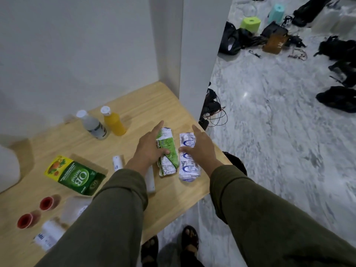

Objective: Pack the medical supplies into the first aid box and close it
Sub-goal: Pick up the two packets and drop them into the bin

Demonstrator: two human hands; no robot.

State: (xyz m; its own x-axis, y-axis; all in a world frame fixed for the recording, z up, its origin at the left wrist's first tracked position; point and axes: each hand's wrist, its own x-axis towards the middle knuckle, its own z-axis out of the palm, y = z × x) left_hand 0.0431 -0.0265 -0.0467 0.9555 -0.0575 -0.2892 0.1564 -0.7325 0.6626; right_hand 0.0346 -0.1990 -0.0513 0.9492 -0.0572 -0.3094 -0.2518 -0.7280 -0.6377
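Left hand (149,149), fingers spread, is pressed on a crinkled green-and-silver foil blister strip (167,153) on the wooden table (146,105); open right hand (200,149) is laid on a silver-blue foil strip (188,164) alongside.

Two blister packs (167,153) side by side at table (150,105) right edge; bottles (104,124) behind-left; carton (77,175) left.

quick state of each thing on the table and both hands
green blister pack: flat, left hand on it
silver blister pack: flat, right hand touching
yellow bottle: capped, upright
white bottle: capped, upright
green box: lying flat
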